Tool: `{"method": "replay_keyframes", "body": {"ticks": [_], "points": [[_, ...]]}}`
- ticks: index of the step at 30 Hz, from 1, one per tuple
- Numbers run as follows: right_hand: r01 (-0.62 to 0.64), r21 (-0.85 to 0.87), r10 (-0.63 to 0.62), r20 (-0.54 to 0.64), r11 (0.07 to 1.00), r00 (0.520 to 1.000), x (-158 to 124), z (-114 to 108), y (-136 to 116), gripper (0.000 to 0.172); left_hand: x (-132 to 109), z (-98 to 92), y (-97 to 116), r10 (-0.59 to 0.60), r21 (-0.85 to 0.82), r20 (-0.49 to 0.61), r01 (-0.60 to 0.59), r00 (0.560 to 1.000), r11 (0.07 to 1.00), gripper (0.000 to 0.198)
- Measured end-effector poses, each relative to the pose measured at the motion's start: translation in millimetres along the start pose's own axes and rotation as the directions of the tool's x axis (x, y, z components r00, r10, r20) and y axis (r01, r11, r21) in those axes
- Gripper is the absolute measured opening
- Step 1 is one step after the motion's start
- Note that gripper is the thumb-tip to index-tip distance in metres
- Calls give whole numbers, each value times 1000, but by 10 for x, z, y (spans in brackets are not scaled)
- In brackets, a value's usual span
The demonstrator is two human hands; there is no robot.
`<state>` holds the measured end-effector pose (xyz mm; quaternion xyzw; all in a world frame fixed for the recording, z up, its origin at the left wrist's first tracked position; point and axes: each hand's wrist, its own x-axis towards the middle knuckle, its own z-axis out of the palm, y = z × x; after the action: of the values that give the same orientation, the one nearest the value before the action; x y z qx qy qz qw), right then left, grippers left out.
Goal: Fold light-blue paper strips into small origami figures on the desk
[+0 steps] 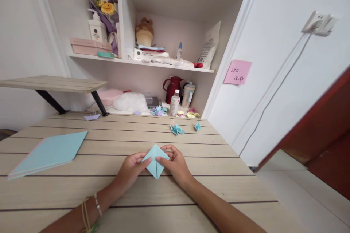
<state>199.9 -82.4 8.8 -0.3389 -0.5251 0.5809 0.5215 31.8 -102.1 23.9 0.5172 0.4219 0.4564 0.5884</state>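
Observation:
A light-blue folded paper (156,151), diamond-shaped with a slit down its lower middle, is held just over the wooden table between both hands. My left hand (133,165) pinches its left corner, thumb on top and fingers behind. At the right corner my right hand (175,162) grips in the same way, with its thumb lying across the front near the middle. The fingertips behind the paper are partly hidden. Beyond the hands lie a blue folded paper piece (177,129) and a smaller blue folded piece (197,126).
A stack of coloured paper sheets (51,153) lies at the left, near a raised wooden stand (54,83). Along the back are a plastic bottle (174,103), a red jug (173,89), a tumbler (188,94) and a pile of folded papers (158,110). A wall borders the right.

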Motion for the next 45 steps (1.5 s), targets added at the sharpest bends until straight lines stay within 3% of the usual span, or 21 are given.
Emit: {"method": "replay_keyframes", "body": {"ticks": [11,18,23,28,32,36,41,45], "points": [[-36,17,36,-12,999,999,-6,-2,17,36,21,-21,-51,0,19,-3,0,1000,1000,21],[-15,-88,10,-63,996,998,-43,37,1,34,19,-12,-61,-17,15,-5,17,1000,1000,24],[-54,-53,52,-34,997,998,5,-8,-11,40,16,-32,-20,-52,13,-23,52,998,999,25],[-160,82,153,85,984,985,54,-96,-72,49,14,-90,23,-98,-173,127,119,987,978,31],[-193,90,182,122,977,976,63,-122,-105,52,21,-104,4,-100,-240,199,148,975,960,34],[-140,3,140,58,990,989,60,-119,-105,50,16,-71,-14,-95,-244,205,145,974,959,33],[25,-185,-32,-34,982,999,52,-114,-95,44,-21,-19,31,-98,-136,178,123,979,983,29],[44,-123,-50,-42,991,998,41,-90,-142,47,-26,-12,24,-101,39,126,97,987,995,23]]}}
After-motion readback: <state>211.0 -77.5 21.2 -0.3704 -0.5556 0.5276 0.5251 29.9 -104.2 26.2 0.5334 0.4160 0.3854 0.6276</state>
